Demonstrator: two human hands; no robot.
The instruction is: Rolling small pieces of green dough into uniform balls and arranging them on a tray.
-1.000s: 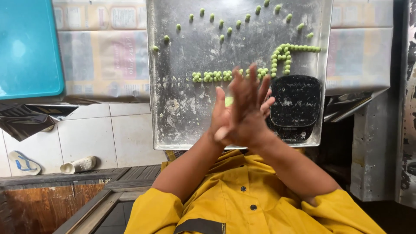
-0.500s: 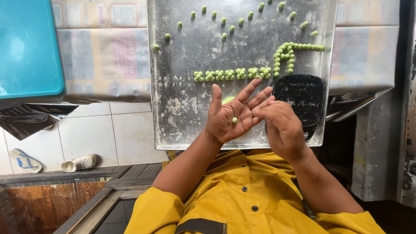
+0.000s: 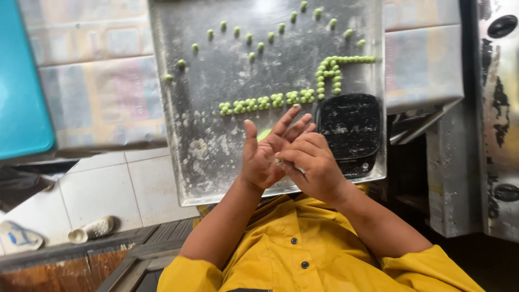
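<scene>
Above the floured metal tray point(image 3: 205, 135), your left hand point(image 3: 265, 154) stands upright with palm open and fingers spread, while your right hand point(image 3: 316, 165) curls loosely against it, fingertips pressing into the left palm; whether a dough piece sits between them cannot be told. Small green dough balls point(image 3: 265, 101) lie in a row on the tray just beyond your fingertips, with more forming an arc farther up, and a black digital scale point(image 3: 351, 127) rests just beside your right hand.
</scene>
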